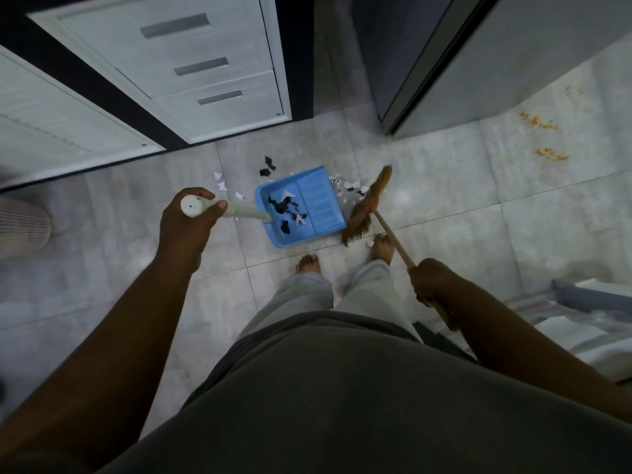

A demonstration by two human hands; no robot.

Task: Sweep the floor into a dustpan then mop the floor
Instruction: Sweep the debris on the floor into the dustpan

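Observation:
A blue dustpan [318, 200] stands on the grey tiled floor ahead of my feet, with black and white paper scraps inside it. My left hand [186, 227] grips the top of its white upright handle [239, 213]. My right hand [431, 280] grips the wooden stick of a broom [367, 203], whose brown bristles lie along the dustpan's right lip. More paper scraps [347, 186] lie between the bristles and the pan. Other scraps [222, 184] lie left of the pan, and black scraps [268, 165] lie behind it.
White cabinet doors [191, 70] with a dark frame rise at the back left. A grey appliance [478, 63] stands at the back right. Orange crumbs [547, 145] mark the floor at the right. A ribbed pale object [20, 227] sits at the left edge; a metal rack [588, 316] at the right.

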